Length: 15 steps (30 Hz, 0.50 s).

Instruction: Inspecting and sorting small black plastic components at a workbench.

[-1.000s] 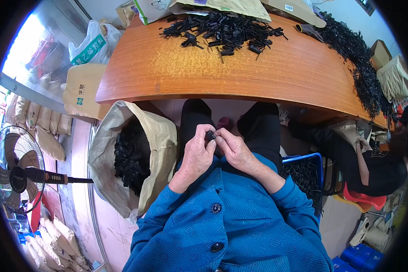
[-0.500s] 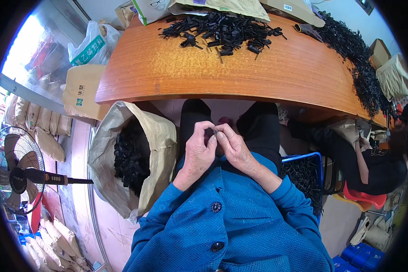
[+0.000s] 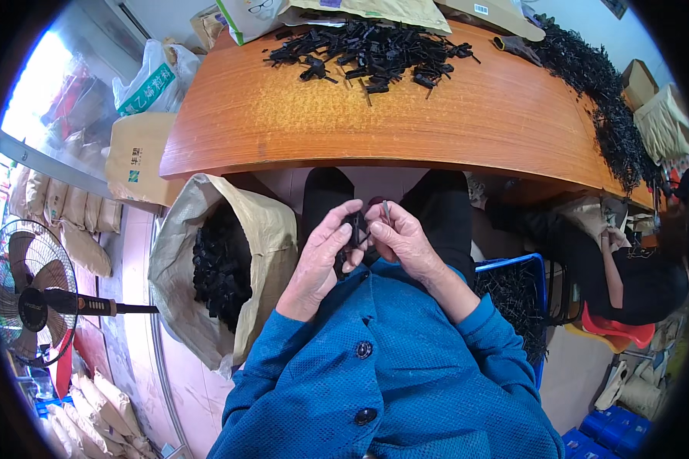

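Over my lap, my left hand (image 3: 321,249) is closed around a small black plastic part (image 3: 354,228); its exact shape is partly hidden by the fingers. Close beside it, my right hand (image 3: 407,245) pinches a thin greyish stick-like piece (image 3: 386,212) that points up from the fingertips. The fingertips of both hands nearly meet at the black part. To my left stands an open woven sack (image 3: 264,237) with many black plastic pieces (image 3: 220,268) inside. On the table ahead lies a loose heap of similar black parts (image 3: 375,57).
The brown wooden table (image 3: 298,130) curves across in front of my knees. A blue crate (image 3: 542,306) of thin black scraps sits at my right. Beyond it another person (image 3: 628,283) sits by a long black heap (image 3: 612,115). A fan (image 3: 32,298) stands far left.
My hands have drawn slightly apart and turned, so the black part now shows in the left one. The thin piece now sticks up from my right fingers.
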Available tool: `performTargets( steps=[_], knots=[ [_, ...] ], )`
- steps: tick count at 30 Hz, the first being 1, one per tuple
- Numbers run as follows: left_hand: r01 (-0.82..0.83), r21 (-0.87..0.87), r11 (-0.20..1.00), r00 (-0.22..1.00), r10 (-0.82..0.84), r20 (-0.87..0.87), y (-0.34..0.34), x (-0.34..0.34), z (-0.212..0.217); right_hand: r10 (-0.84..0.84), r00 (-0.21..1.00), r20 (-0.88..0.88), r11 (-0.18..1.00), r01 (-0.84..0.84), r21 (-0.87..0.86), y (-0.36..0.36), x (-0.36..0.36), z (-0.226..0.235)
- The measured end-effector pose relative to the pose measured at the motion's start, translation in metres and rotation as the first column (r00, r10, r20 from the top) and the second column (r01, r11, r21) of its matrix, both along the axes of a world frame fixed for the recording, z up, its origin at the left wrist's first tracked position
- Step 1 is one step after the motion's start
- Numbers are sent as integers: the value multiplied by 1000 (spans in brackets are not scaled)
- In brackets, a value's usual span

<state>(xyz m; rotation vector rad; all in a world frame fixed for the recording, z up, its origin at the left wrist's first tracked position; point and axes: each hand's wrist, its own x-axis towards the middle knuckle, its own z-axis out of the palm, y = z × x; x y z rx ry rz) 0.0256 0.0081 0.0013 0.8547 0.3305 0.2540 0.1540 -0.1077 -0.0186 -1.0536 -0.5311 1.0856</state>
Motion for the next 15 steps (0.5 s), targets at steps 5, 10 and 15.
performTargets(
  steps=[5,10,15],
  knots=[
    [163,-22,986,985,-162,53,-3,-1,-2,215,959,-185,975,-221,-14,-4,5,2],
    [151,-13,988,987,-151,-52,-3,-1,2,180,983,-44,981,-182,-69,-7,8,0],
    [99,557,824,991,-33,-128,-11,0,-6,100,990,100,994,-96,-51,-2,3,-5]
  ],
)
